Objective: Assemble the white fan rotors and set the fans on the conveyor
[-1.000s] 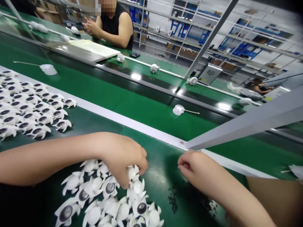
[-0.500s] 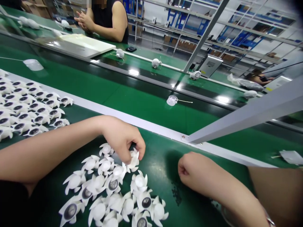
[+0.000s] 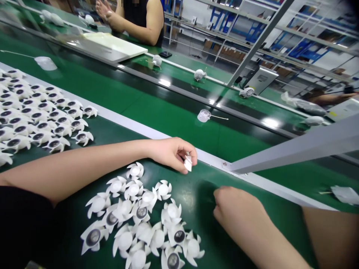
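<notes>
My left hand point(image 3: 174, 154) is above the near green table, by the pale rail. Its thumb and fingers pinch a small white piece point(image 3: 188, 163) whose exact kind I cannot make out. Below it lies a loose cluster of white fan impellers point(image 3: 134, 189), some face up, others showing dark round hubs; one single impeller point(image 3: 162, 189) sits at the cluster's upper right. My right hand point(image 3: 235, 209) is to the right of the cluster, closed with the fingers curled under. Whatever those fingers hold, if anything, is hidden.
Rows of impellers point(image 3: 42, 126) with dark hubs cover the table at left. Beyond the rail point(image 3: 126, 122) runs a green belt carrying a clear cap point(image 3: 204, 116) with a thin lead. A slanted metal post point(image 3: 291, 145) rises at right. Another person's hands point(image 3: 112, 16) are across the belt.
My left hand has left the impeller at the cluster's upper right and moved right and away, toward the rail, with the small white piece. The right hand stays closed; the view has shifted.
</notes>
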A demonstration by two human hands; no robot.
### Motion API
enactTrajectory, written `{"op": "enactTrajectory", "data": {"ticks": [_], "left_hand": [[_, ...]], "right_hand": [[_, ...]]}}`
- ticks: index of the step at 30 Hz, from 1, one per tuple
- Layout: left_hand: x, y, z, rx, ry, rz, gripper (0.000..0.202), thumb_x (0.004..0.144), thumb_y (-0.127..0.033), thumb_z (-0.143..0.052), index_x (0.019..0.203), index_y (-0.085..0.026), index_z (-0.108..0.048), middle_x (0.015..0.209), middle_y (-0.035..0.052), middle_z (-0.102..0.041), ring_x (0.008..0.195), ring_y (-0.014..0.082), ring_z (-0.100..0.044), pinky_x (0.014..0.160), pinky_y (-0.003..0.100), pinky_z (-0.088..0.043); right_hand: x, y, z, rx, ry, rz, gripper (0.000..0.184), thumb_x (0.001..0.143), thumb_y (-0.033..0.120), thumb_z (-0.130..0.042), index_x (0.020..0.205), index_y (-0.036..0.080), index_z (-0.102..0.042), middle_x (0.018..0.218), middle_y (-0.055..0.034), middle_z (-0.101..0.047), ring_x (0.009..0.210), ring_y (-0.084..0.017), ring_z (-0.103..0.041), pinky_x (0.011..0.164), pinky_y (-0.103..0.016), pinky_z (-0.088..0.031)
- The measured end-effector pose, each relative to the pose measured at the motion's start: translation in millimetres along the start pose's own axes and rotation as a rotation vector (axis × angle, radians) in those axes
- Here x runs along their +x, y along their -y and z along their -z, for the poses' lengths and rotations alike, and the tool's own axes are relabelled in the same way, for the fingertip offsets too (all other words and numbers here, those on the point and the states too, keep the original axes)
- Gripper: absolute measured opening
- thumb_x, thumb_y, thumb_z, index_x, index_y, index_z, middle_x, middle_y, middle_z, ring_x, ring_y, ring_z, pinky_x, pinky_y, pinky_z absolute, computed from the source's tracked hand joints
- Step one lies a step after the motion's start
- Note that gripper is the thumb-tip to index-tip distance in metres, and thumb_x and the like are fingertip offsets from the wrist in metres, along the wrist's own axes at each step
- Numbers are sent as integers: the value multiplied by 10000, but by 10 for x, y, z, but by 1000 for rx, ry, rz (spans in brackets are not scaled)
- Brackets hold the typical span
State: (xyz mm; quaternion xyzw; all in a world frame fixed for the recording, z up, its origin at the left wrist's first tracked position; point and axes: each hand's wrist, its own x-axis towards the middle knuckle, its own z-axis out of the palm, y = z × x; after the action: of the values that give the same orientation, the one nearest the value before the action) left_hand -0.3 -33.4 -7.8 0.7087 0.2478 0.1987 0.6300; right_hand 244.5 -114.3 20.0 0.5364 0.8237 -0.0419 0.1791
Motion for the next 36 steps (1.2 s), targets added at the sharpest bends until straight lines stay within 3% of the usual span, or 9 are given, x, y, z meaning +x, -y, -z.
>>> {"op": "enactTrajectory", "data": {"ticks": [2,5,9,12,18,26,36], "left_hand": [[8,23,-33,-88,-14,29,249,735,-133,-748,968,-162,-669,1031,49,-682,943,146,-672,862,283,-544],[13,36,-74,-135,-4,32,207,723,-61,-685,906,-154,-665,1105,54,-693,941,140,-686,827,256,-544],[9,1,-107,145,-36,-92,197,671,-1,-620,774,-162,-669,908,21,-685,900,148,-678,750,218,-522],[-16,-76,-95,294,8,-217,200,682,11,-590,670,-183,-634,842,20,-663,932,167,-662,794,236,-509],[-54,-179,-43,341,206,-241,84,747,-133,-712,739,-208,-675,903,34,-692,885,170,-646,850,277,-497],[-21,-98,-96,348,72,-250,114,705,-99,-693,695,-198,-637,895,24,-625,845,148,-605,765,267,-496],[-30,-102,-36,349,118,-282,149,693,-58,-671,710,-198,-622,884,12,-601,862,146,-606,787,269,-495]], "right_hand": [[63,-55,13,87,-146,45,194,690,85,-583,571,206,-491,588,-27,-593,470,-148,-507,466,-268,-236],[195,-83,45,429,-344,149,102,792,177,-524,701,210,-556,661,-3,-609,556,-135,-542,538,-251,-373],[308,-37,43,792,-298,163,110,816,238,-513,747,207,-593,608,25,-580,520,-112,-510,496,-214,-377],[322,1,12,840,-293,153,101,811,241,-529,753,201,-601,589,34,-554,505,-105,-476,483,-212,-361],[320,70,-52,834,-259,274,99,805,184,-534,749,197,-614,673,22,-601,591,-108,-525,565,-220,-410],[333,160,-131,875,-383,278,96,817,206,-562,757,196,-637,722,-3,-650,642,-125,-578,619,-236,-450],[374,188,-202,930,-399,202,108,822,222,-559,758,183,-636,688,-6,-644,586,-114,-549,562,-219,-438]]}}
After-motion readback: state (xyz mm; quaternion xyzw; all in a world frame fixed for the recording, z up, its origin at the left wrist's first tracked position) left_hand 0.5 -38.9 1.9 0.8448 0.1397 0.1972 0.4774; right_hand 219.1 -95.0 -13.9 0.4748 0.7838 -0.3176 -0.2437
